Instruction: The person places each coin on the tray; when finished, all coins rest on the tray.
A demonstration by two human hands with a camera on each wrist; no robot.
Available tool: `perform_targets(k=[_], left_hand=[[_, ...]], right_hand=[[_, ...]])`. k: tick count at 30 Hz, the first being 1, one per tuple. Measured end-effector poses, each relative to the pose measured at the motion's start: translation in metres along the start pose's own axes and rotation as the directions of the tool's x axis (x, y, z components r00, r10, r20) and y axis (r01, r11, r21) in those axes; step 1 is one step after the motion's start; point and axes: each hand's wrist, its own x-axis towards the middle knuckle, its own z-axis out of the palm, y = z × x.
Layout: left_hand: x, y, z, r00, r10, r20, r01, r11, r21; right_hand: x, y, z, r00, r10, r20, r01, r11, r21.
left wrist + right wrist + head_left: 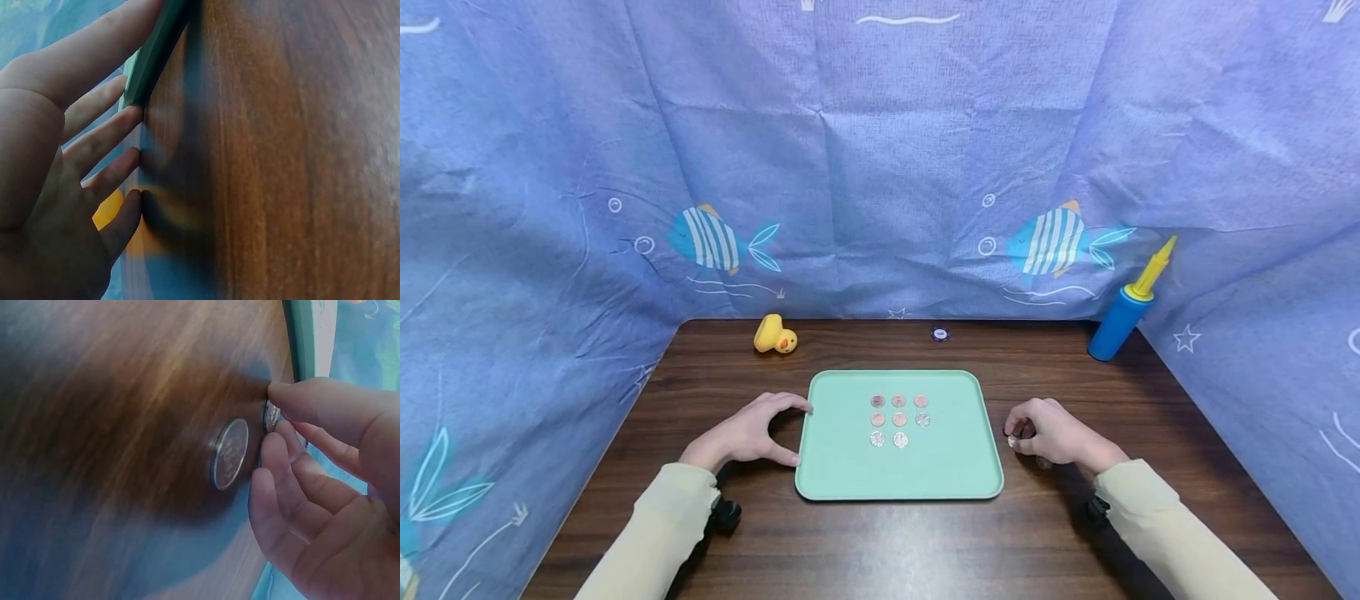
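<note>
A mint-green tray (842, 475) lies on the dark wooden table. Several coins (899, 419) sit near its middle in rows, copper-coloured at the back and silver at the front. My left hand (751, 427) spreads thumb and fingers against the tray's left edge; its fingertips (134, 115) meet the rim and tabletop in the left wrist view. To the right of the tray, my right hand (1051, 431) pinches a silver coin (272, 417) between thumb and fingers, low at the tabletop. Another silver coin (231, 454) lies flat on the wood beside that hand, partly hidden beneath it in the head view.
At the back left lies a yellow rubber duck (773, 335). A dark poker chip (940, 334) is near the table's back edge, and a blue hand pump (1120, 323) with a yellow nozzle stands tilted at the back right. Blue fish-print cloth (895, 167) hangs around the table.
</note>
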Motion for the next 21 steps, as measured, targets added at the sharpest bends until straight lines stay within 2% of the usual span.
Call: perform_targets(k=[4,13,21], left_hand=[[0.0002,0.0,0.0001,1.0,-0.002,-0.002,0.002,1.0,0.002],[0.0,-0.0008,0.0006,1.0,-0.001,-0.01,0.001,1.0,-0.006],[0.0007,-0.0015,0.0006,1.0,0.007,-0.009,-0.007,1.0,0.004]], right_hand=[[0.0009,-0.0009,-0.0014,1.0,0.003,0.019,-0.003,1.0,0.021],[-0.0001,0.0011,-0.0035,0.998,-0.041,0.04,0.038,0.996,0.078],[-0.0002,0.0016,-0.0014,0.998,-0.064,0.023,0.062,0.996,0.065]])
